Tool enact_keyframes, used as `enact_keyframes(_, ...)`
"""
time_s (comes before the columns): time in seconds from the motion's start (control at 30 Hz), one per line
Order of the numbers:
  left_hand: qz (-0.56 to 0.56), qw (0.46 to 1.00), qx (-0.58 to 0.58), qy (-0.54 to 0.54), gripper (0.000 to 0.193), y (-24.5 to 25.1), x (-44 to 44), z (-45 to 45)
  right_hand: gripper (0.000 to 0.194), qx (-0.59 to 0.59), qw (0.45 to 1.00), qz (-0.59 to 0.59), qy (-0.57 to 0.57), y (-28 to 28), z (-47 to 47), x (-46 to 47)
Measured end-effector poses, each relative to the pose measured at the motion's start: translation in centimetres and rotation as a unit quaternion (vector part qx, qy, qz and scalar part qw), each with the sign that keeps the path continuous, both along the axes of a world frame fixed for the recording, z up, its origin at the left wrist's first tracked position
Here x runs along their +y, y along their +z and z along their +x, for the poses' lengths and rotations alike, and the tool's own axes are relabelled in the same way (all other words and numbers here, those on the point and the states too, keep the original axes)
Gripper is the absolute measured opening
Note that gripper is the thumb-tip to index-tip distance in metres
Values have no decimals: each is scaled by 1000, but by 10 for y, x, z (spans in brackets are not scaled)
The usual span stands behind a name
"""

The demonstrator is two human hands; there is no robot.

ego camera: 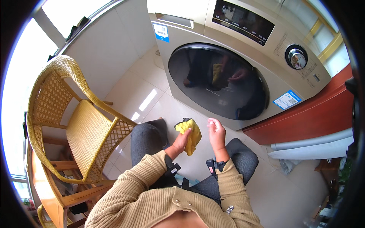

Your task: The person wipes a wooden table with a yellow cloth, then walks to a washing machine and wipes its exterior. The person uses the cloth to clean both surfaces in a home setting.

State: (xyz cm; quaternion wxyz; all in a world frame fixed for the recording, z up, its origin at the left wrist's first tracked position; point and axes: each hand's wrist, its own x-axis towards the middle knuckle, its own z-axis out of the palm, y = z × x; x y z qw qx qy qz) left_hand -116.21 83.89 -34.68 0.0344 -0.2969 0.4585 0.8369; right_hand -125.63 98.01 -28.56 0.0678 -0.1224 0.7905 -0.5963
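Note:
My left hand (181,142) grips a crumpled yellow cloth (194,136) with a dark edge at its top, held above the floor between my knees. To the right of the cloth, my right hand (217,135) is raised with its fingers bent and nothing visible in it; whether thumb and fingertips touch is hard to tell. Beyond both hands stands a front-loading washing machine (188,35). Its round dark door (219,82) is closed and reflects the cloth and a hand.
A woven wicker armchair (88,128) stands at the left, by a wooden table (48,179). Right of the washer are a red wooden panel (302,122) and pale rolled material (313,145) low down. Tiled floor (162,105) shows between chair and washer.

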Motion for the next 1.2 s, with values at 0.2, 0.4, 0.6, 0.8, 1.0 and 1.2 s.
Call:
enact_keyframes(0.2,-1,1000,-19,24,47,2,-6,4,22,30,1000,-3,-3,-11,-7,0)
enact_keyframes(0.4,101,995,20,8,51,74,-67,4,22,17,999,-43,-13,2,-7,-1)
enact_keyframes(0.6,-8,996,85,-2,51,118,-135,-22,22,39,999,-31,9,13,5,-1)
enact_keyframes(0.8,38,992,21,116,46,89,-141,-61,20,-6,999,-48,2,12,5,4)
enact_keyframes(1.0,20,996,44,70,48,78,-139,-69,20,-17,1000,-7,9,9,5,1)
enact_keyframes(1.2,19,991,58,116,48,85,-131,-69,19,-29,999,-27,35,8,8,-7)
